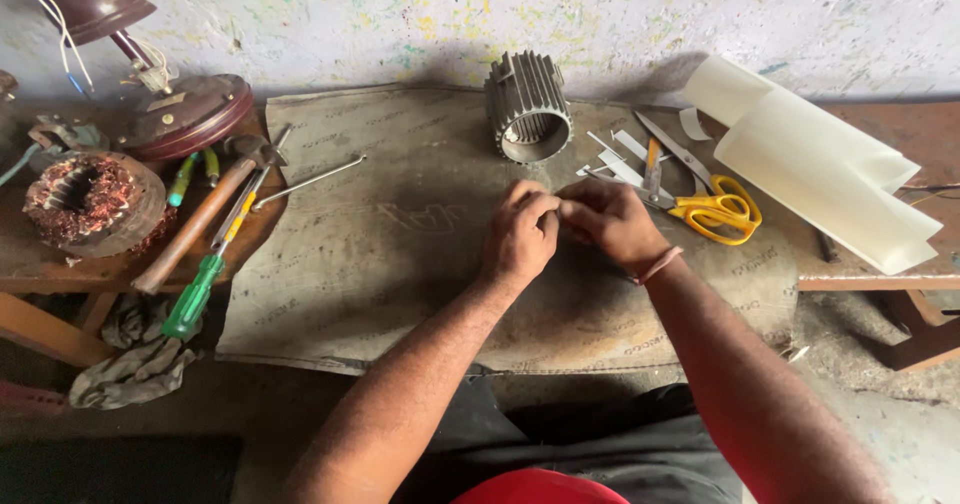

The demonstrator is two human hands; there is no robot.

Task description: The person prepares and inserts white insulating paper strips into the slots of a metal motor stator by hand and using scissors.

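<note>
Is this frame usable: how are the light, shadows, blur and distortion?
Head view: soft, even daylight with no harsh glare; the finned motor housing throws a faint shadow on the wall; left hand and right hand look sharp, without motion blur; wide-angle lens bends the bench edges; lower corners fall dark.

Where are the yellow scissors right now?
The yellow scissors lie on the mat, right of the right hand, beside the roll of pale sheet.

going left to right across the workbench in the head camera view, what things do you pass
Copper-wound stator → green-handled screwdriver → left hand → right hand → yellow-handled scissors → roll of pale insulating sheet.
</note>
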